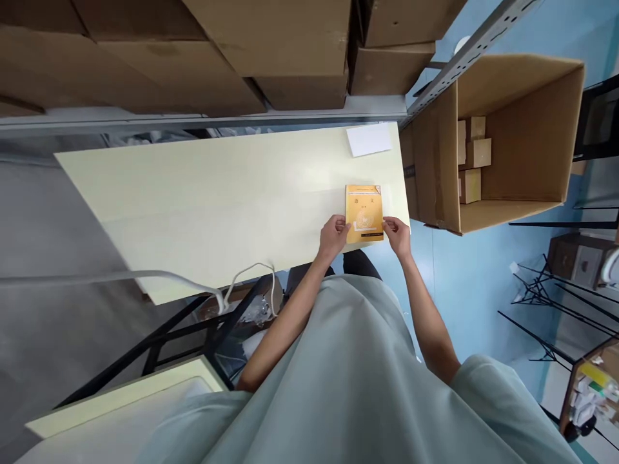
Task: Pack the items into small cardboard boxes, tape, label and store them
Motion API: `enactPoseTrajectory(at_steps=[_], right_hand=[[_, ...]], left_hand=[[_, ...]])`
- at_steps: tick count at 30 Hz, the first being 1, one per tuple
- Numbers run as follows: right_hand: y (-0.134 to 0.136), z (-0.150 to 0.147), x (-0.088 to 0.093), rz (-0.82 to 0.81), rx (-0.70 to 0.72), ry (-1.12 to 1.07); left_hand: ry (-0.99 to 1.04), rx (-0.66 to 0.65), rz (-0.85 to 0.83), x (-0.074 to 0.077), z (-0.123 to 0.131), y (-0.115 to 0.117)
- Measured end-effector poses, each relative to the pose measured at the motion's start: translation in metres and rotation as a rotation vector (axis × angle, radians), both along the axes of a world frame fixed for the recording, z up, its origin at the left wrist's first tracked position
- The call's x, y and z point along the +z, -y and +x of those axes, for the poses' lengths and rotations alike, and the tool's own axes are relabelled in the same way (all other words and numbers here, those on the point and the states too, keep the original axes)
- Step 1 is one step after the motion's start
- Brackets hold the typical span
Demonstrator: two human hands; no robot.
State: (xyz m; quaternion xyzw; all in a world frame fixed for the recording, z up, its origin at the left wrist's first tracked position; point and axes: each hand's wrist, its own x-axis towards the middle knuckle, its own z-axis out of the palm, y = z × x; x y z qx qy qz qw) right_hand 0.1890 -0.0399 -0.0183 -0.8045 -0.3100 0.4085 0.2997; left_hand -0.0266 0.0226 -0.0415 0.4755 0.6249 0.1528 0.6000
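Observation:
A yellow-orange book (364,209) with dark printed characters and a pale ring design on its cover lies near the right end of the cream table, by its front edge. My left hand (333,234) pinches the book's lower left edge, thumb on the cover and fingers curled at the side. At the lower right edge, my right hand (398,236) holds the book in the same way, its fingers bent. Beyond the book, a white sheet or booklet (369,139) rests close to the table's far edge.
The cream table (217,200) stretches far to the left. Cardboard boxes (290,38) fill a metal shelf above its back edge. An open carton (522,142) with several small boxes stands to the right. A white cable (169,276) crosses the front left; black stands (556,296) lie at the right.

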Motion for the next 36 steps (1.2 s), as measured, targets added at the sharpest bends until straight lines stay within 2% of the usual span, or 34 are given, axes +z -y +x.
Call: enactPoseTrajectory(at_steps=[5,12,17,25,31,36], right_hand=[[-0.003,0.029,-0.019,0.01,0.014,-0.015],[-0.008,0.046,-0.037,-0.08,0.06,0.038],[-0.005,0.051,-0.035,-0.14,0.162,0.072],[-0.017,0.048,-0.035,-0.146,0.239,0.36],[-0.033,0.044,-0.038,-0.229,0.282,0.407],[-0.039,0.047,-0.027,-0.24,0.302,0.392]], left_hand=[[-0.128,-0.071,0.055,-0.009,0.025,0.006],[-0.322,-0.152,0.068,-0.026,0.037,0.011],[-0.337,-0.129,0.068,-0.033,0.037,0.012],[-0.34,-0.155,0.082,-0.03,0.038,0.009],[-0.327,-0.142,0.109,-0.032,0.04,0.009],[-0.357,-0.21,0.154,-0.034,0.041,0.009]])
